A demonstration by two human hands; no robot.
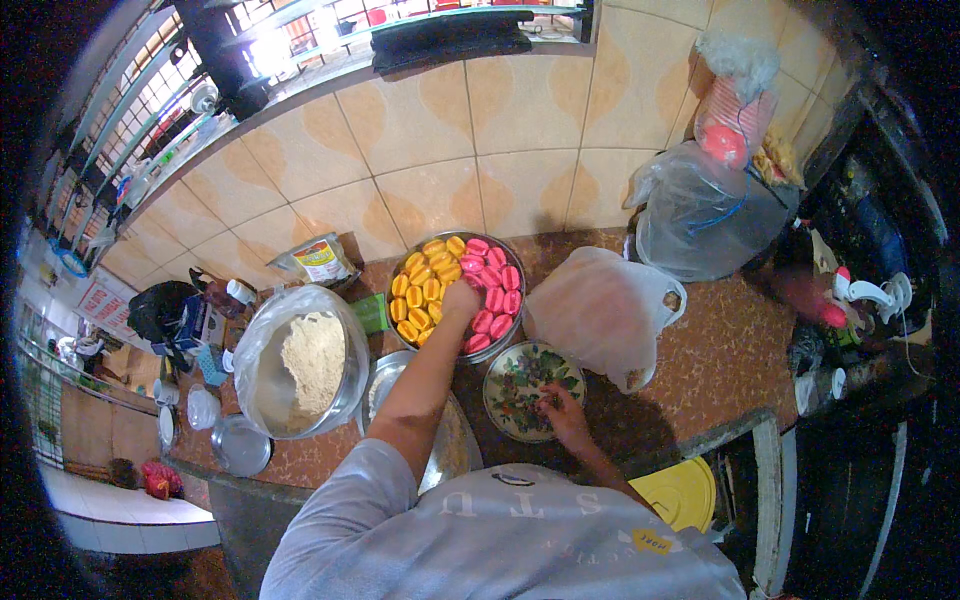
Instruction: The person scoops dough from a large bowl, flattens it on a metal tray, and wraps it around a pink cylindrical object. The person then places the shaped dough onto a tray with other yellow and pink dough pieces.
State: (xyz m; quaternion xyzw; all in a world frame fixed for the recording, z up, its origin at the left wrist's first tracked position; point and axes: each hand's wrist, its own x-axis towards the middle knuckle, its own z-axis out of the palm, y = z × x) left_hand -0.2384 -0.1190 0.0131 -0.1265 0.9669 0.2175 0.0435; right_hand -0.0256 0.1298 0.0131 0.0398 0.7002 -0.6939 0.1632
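A round metal pan [517, 335] holds yellow pieces [420, 289] on its left side and pink pieces [501, 300] on its right, all grooved and closely set. My left hand [460, 300] reaches into it near the line between the two colours; its fingertips are hidden and whether it grips a piece cannot be told. Nearer to me lies a floral plate [517, 397]. Over the right part of this plate is my right hand [561, 412], its fingers partly bent, with no held thing visible. Under my left forearm are metal trays [450, 442], partly covered.
A plastic-lined bowl of pale flour-like powder [315, 367] stands at left, with a metal lid [241, 445] beside it. A white plastic bag [600, 315] lies right of the pan. Behind it sits a large clear bag [697, 217] against the tiled wall.
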